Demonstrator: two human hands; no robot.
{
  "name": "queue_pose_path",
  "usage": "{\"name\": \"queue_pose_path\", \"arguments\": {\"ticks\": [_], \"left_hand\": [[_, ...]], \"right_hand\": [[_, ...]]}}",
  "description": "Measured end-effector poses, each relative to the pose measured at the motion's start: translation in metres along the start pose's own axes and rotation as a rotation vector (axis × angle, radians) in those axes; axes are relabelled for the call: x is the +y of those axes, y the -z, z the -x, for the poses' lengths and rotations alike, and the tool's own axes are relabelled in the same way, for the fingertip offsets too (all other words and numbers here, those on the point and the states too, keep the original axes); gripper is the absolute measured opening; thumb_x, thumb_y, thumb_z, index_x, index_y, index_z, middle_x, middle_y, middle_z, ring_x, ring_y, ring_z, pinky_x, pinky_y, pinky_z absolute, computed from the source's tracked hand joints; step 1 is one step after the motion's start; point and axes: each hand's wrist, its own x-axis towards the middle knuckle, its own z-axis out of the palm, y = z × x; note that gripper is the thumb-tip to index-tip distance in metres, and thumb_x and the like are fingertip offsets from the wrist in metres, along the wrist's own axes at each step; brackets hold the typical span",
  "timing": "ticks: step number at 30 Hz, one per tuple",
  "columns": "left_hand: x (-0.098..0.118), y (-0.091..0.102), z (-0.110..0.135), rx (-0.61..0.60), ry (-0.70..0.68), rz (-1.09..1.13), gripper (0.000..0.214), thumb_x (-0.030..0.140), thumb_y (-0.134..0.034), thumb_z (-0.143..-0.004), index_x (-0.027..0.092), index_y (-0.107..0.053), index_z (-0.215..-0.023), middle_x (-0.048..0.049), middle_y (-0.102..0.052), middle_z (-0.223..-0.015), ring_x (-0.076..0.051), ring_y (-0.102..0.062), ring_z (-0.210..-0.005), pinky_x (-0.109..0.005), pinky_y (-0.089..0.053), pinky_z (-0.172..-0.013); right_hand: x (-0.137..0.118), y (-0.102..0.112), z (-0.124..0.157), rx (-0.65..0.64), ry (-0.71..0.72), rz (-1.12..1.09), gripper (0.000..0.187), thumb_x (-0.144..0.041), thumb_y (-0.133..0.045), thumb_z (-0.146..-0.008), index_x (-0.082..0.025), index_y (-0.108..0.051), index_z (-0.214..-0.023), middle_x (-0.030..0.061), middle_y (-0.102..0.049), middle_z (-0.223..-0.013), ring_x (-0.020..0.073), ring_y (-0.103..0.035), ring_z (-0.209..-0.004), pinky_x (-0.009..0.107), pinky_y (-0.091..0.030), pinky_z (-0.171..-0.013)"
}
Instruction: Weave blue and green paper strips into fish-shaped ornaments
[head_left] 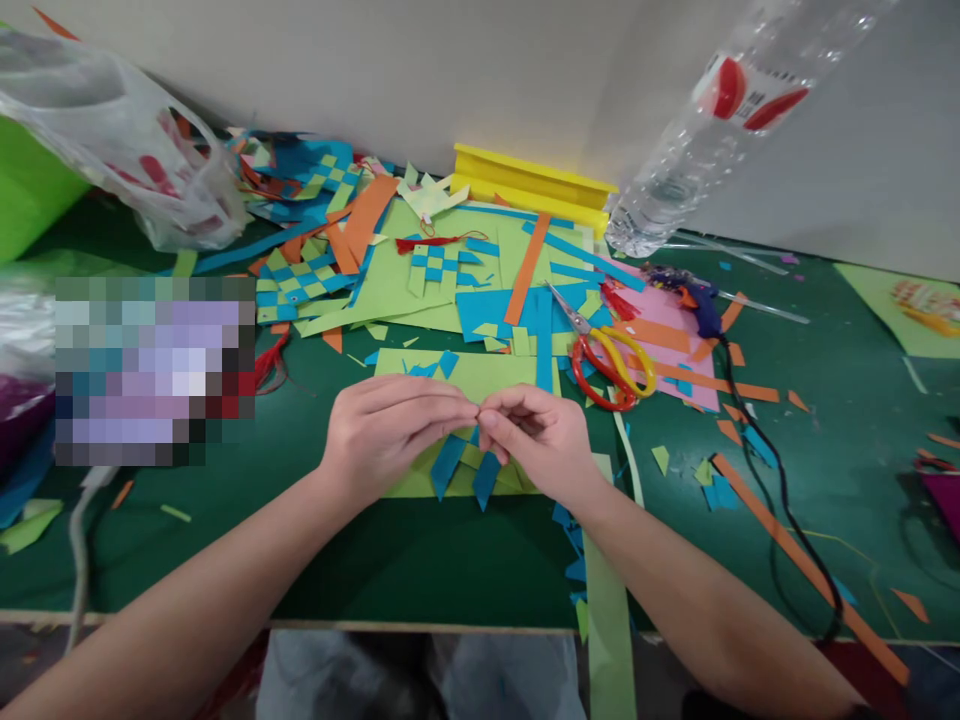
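My left hand (386, 430) and my right hand (536, 435) meet at the middle of the green table (420, 560), fingertips pinched together over a small woven paper piece (461, 468) made of blue and light green strips. Two blue pointed ends hang below my fingers. Both hands are closed on it. The piece lies over a light green paper sheet (480, 375). Just right of my right hand lie red and yellow scissors (611, 365).
Woven blue-green mats (300, 280), orange strips (529, 270) and scraps cover the back. A clear plastic bottle (690, 140) leans at the back right by a yellow box (525, 180). A plastic bag (127, 140) sits back left. A glue gun (701, 305) with black cord lies right.
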Motion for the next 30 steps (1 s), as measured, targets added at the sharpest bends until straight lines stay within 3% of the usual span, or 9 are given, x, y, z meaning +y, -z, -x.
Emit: {"name": "queue_pose_path", "arguments": {"ticks": [16, 24, 30], "left_hand": [[-0.004, 0.0, 0.002, -0.026, 0.017, 0.062, 0.005, 0.022, -0.068, -0.085, 0.023, -0.071, -0.088, 0.0019, -0.076, -0.083, -0.012, -0.072, -0.075, -0.022, -0.059, -0.071], [-0.008, 0.004, 0.002, -0.056, -0.083, 0.026, 0.006, 0.022, -0.064, -0.088, 0.023, -0.07, -0.088, 0.0002, -0.076, -0.082, -0.012, -0.071, -0.072, -0.023, -0.058, -0.068], [-0.009, 0.006, 0.002, -0.08, -0.134, -0.011, 0.008, 0.018, -0.063, -0.087, 0.022, -0.069, -0.091, -0.001, -0.076, -0.084, -0.013, -0.072, -0.073, -0.025, -0.058, -0.068]], "right_hand": [[0.0, 0.001, 0.001, 0.005, 0.007, 0.037, 0.013, -0.03, -0.069, -0.082, -0.018, -0.07, -0.085, -0.001, -0.067, -0.06, 0.0068, -0.053, -0.046, 0.021, -0.044, -0.045], [0.002, 0.001, 0.002, 0.043, 0.055, 0.223, 0.014, -0.034, -0.068, -0.082, -0.021, -0.074, -0.081, -0.0018, -0.063, -0.051, 0.0107, -0.058, -0.045, 0.024, -0.047, -0.045], [0.001, 0.001, 0.002, 0.042, 0.036, 0.201, 0.015, -0.033, -0.067, -0.083, -0.02, -0.074, -0.082, -0.0028, -0.061, -0.049, 0.0089, -0.054, -0.04, 0.023, -0.045, -0.042]]}}
